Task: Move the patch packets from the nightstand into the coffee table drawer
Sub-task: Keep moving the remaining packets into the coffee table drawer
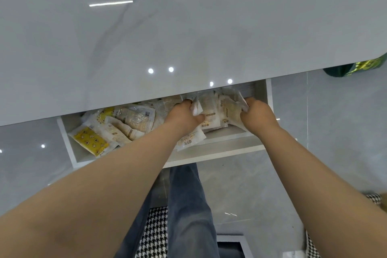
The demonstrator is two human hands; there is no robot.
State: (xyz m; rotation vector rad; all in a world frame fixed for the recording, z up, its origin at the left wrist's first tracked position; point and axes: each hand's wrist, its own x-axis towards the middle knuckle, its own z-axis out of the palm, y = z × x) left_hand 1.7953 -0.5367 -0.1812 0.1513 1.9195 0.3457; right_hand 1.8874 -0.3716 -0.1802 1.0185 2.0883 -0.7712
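Two arms are being shown uncovered along their whole visible length: the left forearm [104, 195] and the right forearm [314, 174], each being seen broad near the camera and narrowing toward the wrist. The left hand [184, 115] and the right hand [258, 115] are likewise being shown bare. Loose trousers [188, 205] of faded blue-grey denim are being worn, with long soft folds being seen down the cloth and paler, washed-out patches along the front.

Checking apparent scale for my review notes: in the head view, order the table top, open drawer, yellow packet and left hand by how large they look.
1. table top
2. drawer
3. left hand, gripping white packets, and yellow packet: look about alike, so not ranked.
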